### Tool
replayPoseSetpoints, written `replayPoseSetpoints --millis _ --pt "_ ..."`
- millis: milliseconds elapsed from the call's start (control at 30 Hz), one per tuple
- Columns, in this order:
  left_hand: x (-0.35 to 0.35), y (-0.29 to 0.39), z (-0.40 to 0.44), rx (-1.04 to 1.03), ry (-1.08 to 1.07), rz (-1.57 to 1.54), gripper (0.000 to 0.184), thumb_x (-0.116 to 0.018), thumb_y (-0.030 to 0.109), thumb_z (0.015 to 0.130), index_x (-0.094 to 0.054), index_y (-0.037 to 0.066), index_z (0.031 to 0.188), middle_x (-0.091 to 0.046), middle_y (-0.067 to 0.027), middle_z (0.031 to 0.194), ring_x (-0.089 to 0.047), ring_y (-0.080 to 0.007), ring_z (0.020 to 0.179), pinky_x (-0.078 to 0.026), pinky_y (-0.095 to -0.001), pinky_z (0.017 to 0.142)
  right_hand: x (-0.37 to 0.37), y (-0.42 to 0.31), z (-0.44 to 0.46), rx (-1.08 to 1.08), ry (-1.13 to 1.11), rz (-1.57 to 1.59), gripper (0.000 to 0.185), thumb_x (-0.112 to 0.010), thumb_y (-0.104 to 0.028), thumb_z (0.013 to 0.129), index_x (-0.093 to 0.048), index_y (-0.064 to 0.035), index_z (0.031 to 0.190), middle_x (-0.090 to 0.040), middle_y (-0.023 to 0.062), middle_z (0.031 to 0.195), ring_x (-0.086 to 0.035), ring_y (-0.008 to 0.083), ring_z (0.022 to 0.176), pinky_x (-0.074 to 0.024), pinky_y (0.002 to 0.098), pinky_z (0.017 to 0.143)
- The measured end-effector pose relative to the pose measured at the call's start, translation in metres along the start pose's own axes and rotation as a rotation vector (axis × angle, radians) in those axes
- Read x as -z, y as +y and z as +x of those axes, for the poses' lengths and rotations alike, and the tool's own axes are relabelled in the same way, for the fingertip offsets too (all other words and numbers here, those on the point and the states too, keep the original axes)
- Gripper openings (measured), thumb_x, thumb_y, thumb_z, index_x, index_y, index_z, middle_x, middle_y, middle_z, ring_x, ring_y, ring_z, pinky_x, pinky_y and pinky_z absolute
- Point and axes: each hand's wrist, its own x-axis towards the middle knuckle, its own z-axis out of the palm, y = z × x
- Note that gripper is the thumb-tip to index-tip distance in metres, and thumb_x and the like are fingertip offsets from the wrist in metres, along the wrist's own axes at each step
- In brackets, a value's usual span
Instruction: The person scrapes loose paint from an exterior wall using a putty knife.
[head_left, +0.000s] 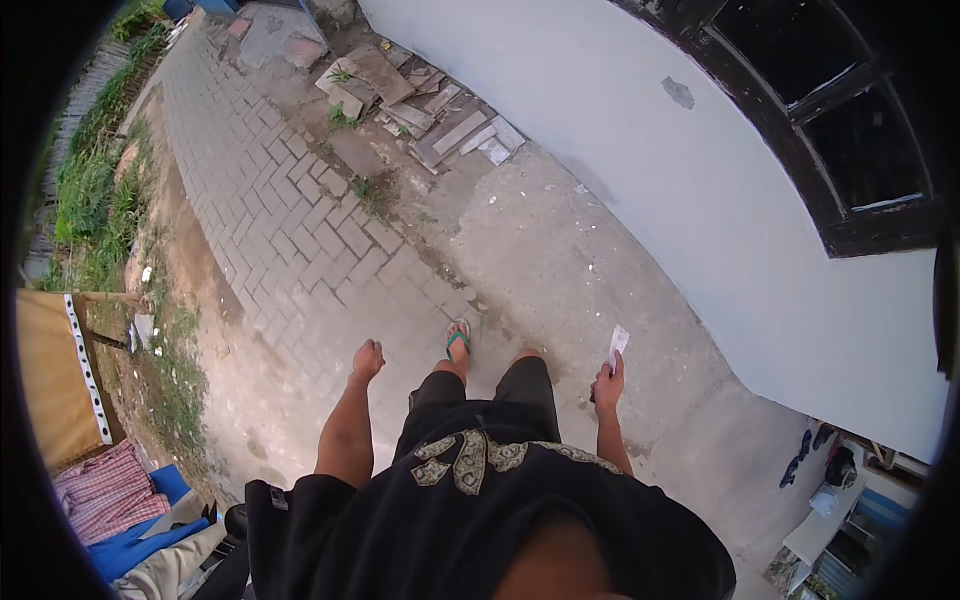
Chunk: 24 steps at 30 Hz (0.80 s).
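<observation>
Two bare hands on my feed, and one pale slip (620, 338) between them: it's up in the right hand (608, 382), gripped by the fingers, its far end poking out toward the wall side! There's one small dark thing (593, 395) against that same hand too; too small for me to name. Over to the left hand (368, 358), well apart from the slip: fingers curled into a loose fist, and I can't tell if anything is inside.

One foot (457, 345) I can count, in one green-strapped sandal; the other is hidden from me.

Down at lower right, a pale table (825, 525) carries a whitish bundle (825, 500), perhaps a bag, contents beyond me from here.

Now the surroundings! Block paving (270, 200) runs away ahead, and a heap of boards (420, 110), too jumbled to count, lies beside it along the white wall (600, 150). Two dark panes show in the one window (830, 100). On my left, weeds (90, 200), a tan sheet (55, 370) and one red checked cloth (110, 490). The black shirt (520, 530) blocks my view of the ground below.
</observation>
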Motion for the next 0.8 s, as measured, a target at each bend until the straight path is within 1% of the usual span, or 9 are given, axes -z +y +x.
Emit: replayPoseSetpoints --millis 33,67,133,267,367,467,600,667,800 --pt "0.068 0.068 0.023 0.087 -0.04 -0.085 0.042 -0.037 0.036 0.102 -0.064 0.003 0.101 -0.068 -0.0157 0.069 -0.07 -0.0357 0.081 -0.052 -0.0484 0.08 -0.019 -0.021 -0.01 -0.118 -0.017 0.115 0.048 -0.051 -0.016 0.101 -0.045 -0.019 0.149 -0.054 0.0027 0.065 -0.049 0.0126 0.047 -0.0443 0.0335 0.043" --pt "0.105 0.117 0.061 -0.015 -0.017 -0.111 0.045 -0.038 0.039 0.103 -0.065 0.003 0.101 -0.069 -0.0156 0.069 -0.07 -0.037 0.08 -0.052 -0.0486 0.08 -0.028 -0.017 -0.002 -0.062 0.004 0.065 0.05 -0.049 -0.017 0.102 -0.041 -0.0207 0.151 -0.045 -0.0006 0.063 -0.043 0.0091 0.043 -0.0379 0.029 0.037" --pt "0.151 0.216 0.137 -0.144 0.001 -0.018 0.047 -0.04 0.041 0.104 -0.065 0.002 0.099 -0.069 -0.0151 0.07 -0.069 -0.0372 0.08 -0.051 -0.0481 0.081 -0.028 -0.037 0.01 -0.077 0.033 0.09 0.049 -0.05 -0.016 0.102 -0.043 -0.0189 0.15 -0.049 0.001 0.063 -0.044 0.0107 0.046 -0.0408 0.0299 0.043" --pt "0.22 0.41 0.215 -0.606 0.183 -0.066 0.027 -0.053 0.026 0.101 -0.062 0.001 0.101 -0.07 -0.0169 0.095 -0.065 -0.036 0.098 -0.049 -0.0471 0.086 -0.032 -0.102 0.054 0.24 0.245 -0.094 0.047 -0.052 -0.014 0.101 -0.047 -0.0166 0.148 -0.053 0.0073 0.064 -0.046 0.0136 0.052 -0.0427 0.0315 0.052" --pt "0.227 0.526 0.272 -0.976 0.302 -0.139 0.019 -0.06 0.015 0.096 -0.059 0.002 0.111 -0.061 -0.0187 0.121 -0.055 -0.0383 0.117 -0.045 -0.0482 0.095 -0.026 -0.193 0.137 0.381 0.329 -0.209 0.047 -0.056 -0.013 0.099 -0.05 -0.0175 0.146 -0.058 0.0123 0.069 -0.051 0.018 0.056 -0.0446 0.0333 0.056" --pt "0.227 0.631 0.318 -1.312 0.494 -0.12 0.032 -0.061 0.013 0.096 -0.054 0.005 0.126 -0.05 -0.0185 0.138 -0.044 -0.0413 0.13 -0.038 -0.0504 0.105 -0.007 -0.266 0.225 0.624 0.434 -0.367 0.05 -0.06 -0.012 0.097 -0.052 -0.0218 0.145 -0.066 0.0132 0.079 -0.061 0.0266 0.058 -0.0492 0.0374 0.057" --pt "0.225 0.745 0.377 -1.52 0.691 -0.112 0.044 -0.058 0.02 0.098 -0.049 0.008 0.139 -0.037 -0.0191 0.153 -0.032 -0.0417 0.142 -0.027 -0.0547 0.115 0.041 -0.354 0.304 0.846 0.635 -0.576 0.05 -0.065 -0.014 0.094 -0.056 -0.0283 0.142 -0.064 0.0066 0.074 -0.061 0.0223 0.055 -0.0499 0.0365 0.053" --pt "0.223 0.789 0.398 -1.61 0.787 -0.175 0.05 -0.057 0.026 0.099 -0.046 0.011 0.145 -0.031 -0.0176 0.158 -0.025 -0.0405 0.147 -0.018 -0.0573 0.119 0.06 -0.37 0.323 0.9 0.703 -0.713 0.049 -0.066 -0.015 0.093 -0.058 -0.0301 0.14 -0.061 0.0045 0.07 -0.058 0.02 0.051 -0.0485 0.0354 0.049" --pt "0.207 0.855 0.444 -1.751 1.035 -0.307 0.053 -0.056 0.031 0.099 -0.043 0.016 0.148 -0.025 -0.015 0.163 -0.018 -0.0379 0.151 -0.011 -0.0579 0.12 0.077 -0.394 0.365 1.031 0.838 -0.876 0.048 -0.068 -0.016 0.092 -0.061 -0.0323 0.137 -0.055 0.002 0.063 -0.052 0.0178 0.045 -0.0454 0.034 0.044"
